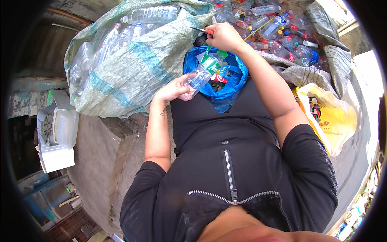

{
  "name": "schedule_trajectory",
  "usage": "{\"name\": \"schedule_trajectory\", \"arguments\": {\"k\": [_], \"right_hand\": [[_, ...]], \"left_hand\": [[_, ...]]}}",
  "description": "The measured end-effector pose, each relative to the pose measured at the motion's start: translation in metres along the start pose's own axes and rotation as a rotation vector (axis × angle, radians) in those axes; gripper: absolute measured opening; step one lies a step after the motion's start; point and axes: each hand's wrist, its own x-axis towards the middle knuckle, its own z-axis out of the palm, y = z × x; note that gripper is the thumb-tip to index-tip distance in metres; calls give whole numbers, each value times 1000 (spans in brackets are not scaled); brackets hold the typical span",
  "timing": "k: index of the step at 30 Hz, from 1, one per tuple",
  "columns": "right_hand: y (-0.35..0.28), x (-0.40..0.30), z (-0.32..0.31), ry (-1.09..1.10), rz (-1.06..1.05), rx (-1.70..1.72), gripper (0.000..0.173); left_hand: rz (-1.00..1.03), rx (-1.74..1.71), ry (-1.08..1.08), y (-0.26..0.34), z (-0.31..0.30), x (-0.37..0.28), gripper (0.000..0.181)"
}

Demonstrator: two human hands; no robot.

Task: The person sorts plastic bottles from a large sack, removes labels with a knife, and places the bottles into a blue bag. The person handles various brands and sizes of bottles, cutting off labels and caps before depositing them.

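Note:
My left hand (177, 89) grips the lower part of a clear plastic bottle (198, 79), tilted with its green cap (222, 54) up and to the right. A green label (211, 64) wraps the bottle, and a strip of it rises towards my right hand (223, 37). That hand is closed around the red-and-black handle of a knife (202, 31), its thin blade pointing left. Below the bottle, an opened blue plastic bag (239, 86) holds label scraps, one of them red (219, 78). Whether my right fingers also pinch the green strip, I cannot tell.
At upper left a large woven sack (130, 81) holds clear bottles. Many capped, labelled bottles (272, 28) fill a grey sack at upper right. A yellow bag (340, 121) with loose bottle caps (315, 110) stands at the right. Plastic containers (65, 127) are stacked at far left.

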Motion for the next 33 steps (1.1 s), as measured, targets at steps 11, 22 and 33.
{"name": "schedule_trajectory", "arguments": {"k": [11, 22, 33], "right_hand": [[32, 13, 28, 287, 74, -237, 18], [83, -54, 96, 44, 419, -24, 26], [10, -53, 111, 180, 708, 1326, 45]], "left_hand": [[-49, 441, 442, -8, 9, 6, 72], [-9, -230, 462, -69, 5, 16, 75], [231, 164, 708, -72, 43, 60, 73]]}}
